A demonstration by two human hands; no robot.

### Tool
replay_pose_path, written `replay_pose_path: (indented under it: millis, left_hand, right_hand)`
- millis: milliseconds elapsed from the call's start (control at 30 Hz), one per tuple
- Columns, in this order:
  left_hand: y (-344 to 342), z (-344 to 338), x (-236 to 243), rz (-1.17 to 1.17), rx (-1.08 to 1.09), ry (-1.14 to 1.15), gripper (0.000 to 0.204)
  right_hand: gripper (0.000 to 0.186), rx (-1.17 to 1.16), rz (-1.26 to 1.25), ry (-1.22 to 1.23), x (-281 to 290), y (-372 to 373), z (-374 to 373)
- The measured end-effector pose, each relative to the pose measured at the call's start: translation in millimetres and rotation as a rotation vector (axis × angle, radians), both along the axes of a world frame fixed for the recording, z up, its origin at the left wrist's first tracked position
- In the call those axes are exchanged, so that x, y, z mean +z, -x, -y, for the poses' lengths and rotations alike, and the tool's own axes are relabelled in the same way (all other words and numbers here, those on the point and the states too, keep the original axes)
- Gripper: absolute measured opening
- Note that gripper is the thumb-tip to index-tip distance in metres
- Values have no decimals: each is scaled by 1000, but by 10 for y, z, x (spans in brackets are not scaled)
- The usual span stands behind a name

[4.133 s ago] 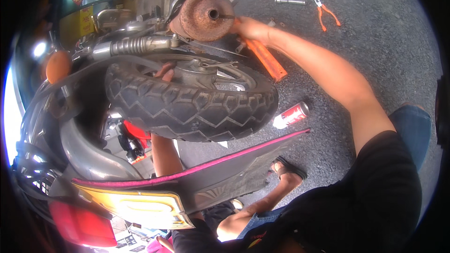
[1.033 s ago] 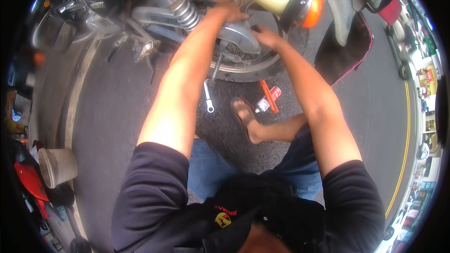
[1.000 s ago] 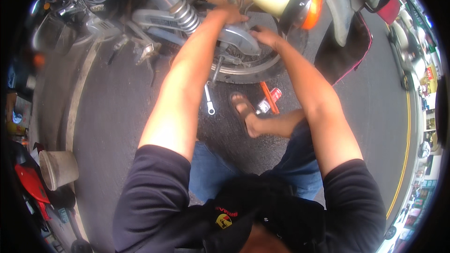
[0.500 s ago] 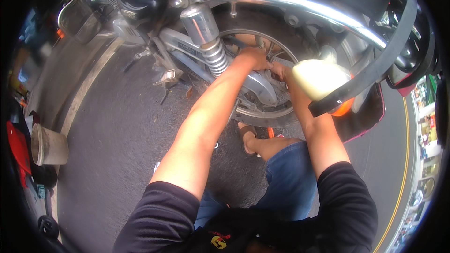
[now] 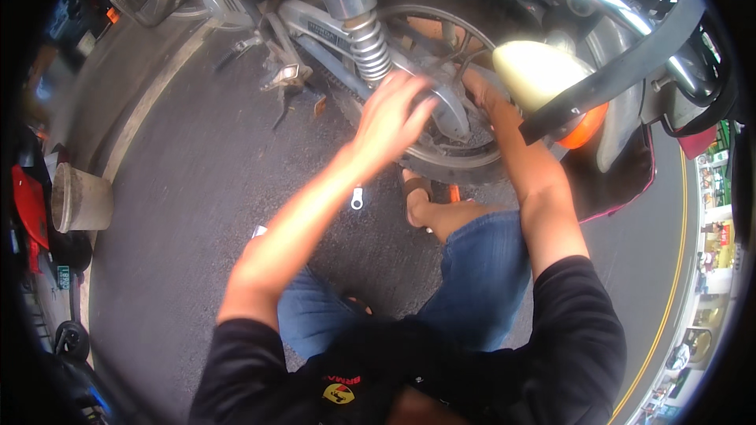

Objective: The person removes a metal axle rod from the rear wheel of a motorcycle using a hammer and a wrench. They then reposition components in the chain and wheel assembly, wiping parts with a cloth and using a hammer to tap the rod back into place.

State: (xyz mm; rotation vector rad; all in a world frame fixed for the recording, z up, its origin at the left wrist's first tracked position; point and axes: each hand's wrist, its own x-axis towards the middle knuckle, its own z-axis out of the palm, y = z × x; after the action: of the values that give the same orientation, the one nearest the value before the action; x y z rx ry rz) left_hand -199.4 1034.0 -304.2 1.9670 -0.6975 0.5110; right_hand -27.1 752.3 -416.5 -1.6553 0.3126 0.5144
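My left hand (image 5: 394,114) is in front of the chain guard (image 5: 445,106) and below the spring shock absorber (image 5: 368,46) of a motorcycle. It is blurred by motion, with thumb and fingers apart and nothing visible in it. Beyond the guard, my right hand (image 5: 477,88) reaches in at the hub of the spoked rear wheel (image 5: 465,170); its fingers are mostly hidden there. Close to my right forearm is a turn signal (image 5: 583,126) with an orange lens and a pale housing.
A metal wrench's ring end (image 5: 357,198) lies on the asphalt near my knees. Beside my sandalled foot (image 5: 416,198) is an orange object (image 5: 454,193). A dirty bucket (image 5: 82,198) stands at left. A black strap (image 5: 614,83) hangs at right, above a mudflap (image 5: 618,189).
My left hand has drawn back from the wheel hub, away from my right hand, toward me. My right hand stays at the hub. The view has shifted, and the wrench end now shows.
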Motion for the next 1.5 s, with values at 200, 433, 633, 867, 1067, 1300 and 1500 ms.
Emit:
replay_pose_path:
  millis: [200, 433, 633, 867, 1067, 1300, 1500]
  left_hand:
    - [357, -23, -734, -716, 241, -283, 34]
    - [278, -30, -966, -651, 274, -201, 28]
    - [285, -68, -1099, -575, 269, -121, 29]
    - [335, -85, -1081, -518, 287, -104, 29]
    - [388, -134, -1157, -501, 271, -187, 30]
    - [179, -251, -1311, -1466, -481, 921, 34]
    - [298, -68, -1230, -541, 229, 4, 29]
  right_hand:
    - [46, 25, 41, 145, 41, 32, -24]
    - [48, -31, -17, 239, 647, 260, -486]
    - [48, -131, 258, 437, 955, 585, -750]
    - [57, -118, 98, 210, 664, 339, -518]
    - [66, -100, 110, 319, 591, 261, -417]
    - [85, -100, 235, 322, 625, 285, -469]
    - [69, -50, 213, 318, 835, 356, -577]
